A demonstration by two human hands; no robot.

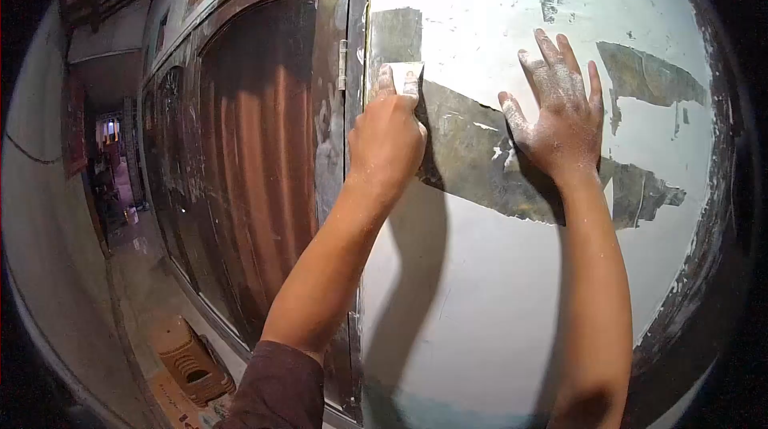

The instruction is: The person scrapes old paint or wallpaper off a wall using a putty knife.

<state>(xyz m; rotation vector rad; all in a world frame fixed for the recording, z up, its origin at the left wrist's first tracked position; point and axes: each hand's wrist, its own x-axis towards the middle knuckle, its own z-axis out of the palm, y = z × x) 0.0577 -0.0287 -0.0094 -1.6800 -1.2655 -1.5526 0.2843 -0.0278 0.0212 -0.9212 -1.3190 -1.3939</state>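
Observation:
My left hand (387, 137) is closed round a flat scraper (408, 73), with two fingers stretched along its pale blade. The blade lies against the wall (464, 293) beside the door frame, at the upper left of a bare grey-brown patch (472, 153). White paint or filler surrounds that patch, and its edges are ragged. To the right, my right hand (560, 113) rests on the wall with its fingers spread and holds nothing. White dust coats its fingers. The scraper's handle is hidden in my left hand.
A dark wooden door (256, 141) with a reddish curtain behind its glass stands at the left, with a metal hinge (342, 65) on its frame. A brown plastic stool (190, 361) is on the floor at lower left. A narrow passage (124, 181) runs back at far left.

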